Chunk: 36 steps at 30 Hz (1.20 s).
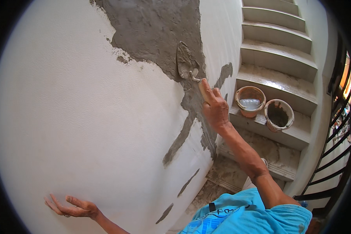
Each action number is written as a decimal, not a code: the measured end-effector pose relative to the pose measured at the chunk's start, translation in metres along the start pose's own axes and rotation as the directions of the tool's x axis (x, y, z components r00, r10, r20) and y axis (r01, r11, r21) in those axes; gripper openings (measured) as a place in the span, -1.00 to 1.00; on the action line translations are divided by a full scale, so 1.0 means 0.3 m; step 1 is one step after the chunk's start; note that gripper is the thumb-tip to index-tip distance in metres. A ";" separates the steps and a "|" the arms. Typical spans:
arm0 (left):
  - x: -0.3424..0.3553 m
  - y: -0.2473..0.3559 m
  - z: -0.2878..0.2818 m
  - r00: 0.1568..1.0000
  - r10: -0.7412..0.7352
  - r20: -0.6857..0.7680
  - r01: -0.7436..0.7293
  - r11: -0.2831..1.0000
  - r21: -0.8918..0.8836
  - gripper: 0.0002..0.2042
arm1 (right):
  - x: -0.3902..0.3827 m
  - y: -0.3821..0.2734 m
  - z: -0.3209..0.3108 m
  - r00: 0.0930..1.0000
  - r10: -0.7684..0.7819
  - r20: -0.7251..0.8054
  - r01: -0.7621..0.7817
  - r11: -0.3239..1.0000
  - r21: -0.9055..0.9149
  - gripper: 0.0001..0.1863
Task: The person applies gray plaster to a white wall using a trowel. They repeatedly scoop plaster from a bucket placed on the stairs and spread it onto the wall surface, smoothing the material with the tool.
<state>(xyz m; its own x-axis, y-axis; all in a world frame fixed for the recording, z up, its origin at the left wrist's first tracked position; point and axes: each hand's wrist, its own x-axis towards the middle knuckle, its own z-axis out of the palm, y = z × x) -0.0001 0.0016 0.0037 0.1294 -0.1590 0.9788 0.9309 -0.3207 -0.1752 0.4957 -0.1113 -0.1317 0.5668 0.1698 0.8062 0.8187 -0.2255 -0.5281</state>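
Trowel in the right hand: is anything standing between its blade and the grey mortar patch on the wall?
Nothing visible does. The right hand holds the trowel right over the grey mortar patch; whether the two touch is unclear. The buckets stand aside on the stairs.

A white wall [66, 132] fills nine o'clock; pale stairs [279, 57] climb toward one; a dark railing [319, 194], bright light behind it, curves at three.
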 end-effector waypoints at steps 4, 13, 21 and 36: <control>0.003 -0.005 -0.007 1.000 0.016 -0.002 -0.016 1.000 0.016 -0.50 | 0.006 -0.056 -0.049 1.000 -0.009 0.009 0.007 0.990 0.143 -0.10; 0.003 -0.005 -0.005 1.000 0.014 0.001 -0.014 1.000 -0.018 -0.49 | -0.001 -0.033 0.027 1.000 0.003 0.005 -0.003 1.000 0.023 -0.05; 0.011 0.004 -0.009 1.000 0.012 0.009 -0.012 1.000 -0.011 -0.49 | -0.103 0.069 0.083 0.998 0.055 0.029 -0.059 0.981 0.183 -0.03; 0.004 -0.007 0.004 1.000 0.016 -0.015 -0.016 0.999 -0.030 -0.46 | 0.050 0.040 0.051 1.000 0.012 0.026 -0.020 0.940 0.339 -0.11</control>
<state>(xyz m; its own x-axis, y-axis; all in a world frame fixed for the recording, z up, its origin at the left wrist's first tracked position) -0.0014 0.0031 0.0055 0.1388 -0.1778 0.9742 0.9180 -0.3460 -0.1939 0.5154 -0.0969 -0.1300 0.5786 0.1917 0.7928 0.7900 0.1101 -0.6032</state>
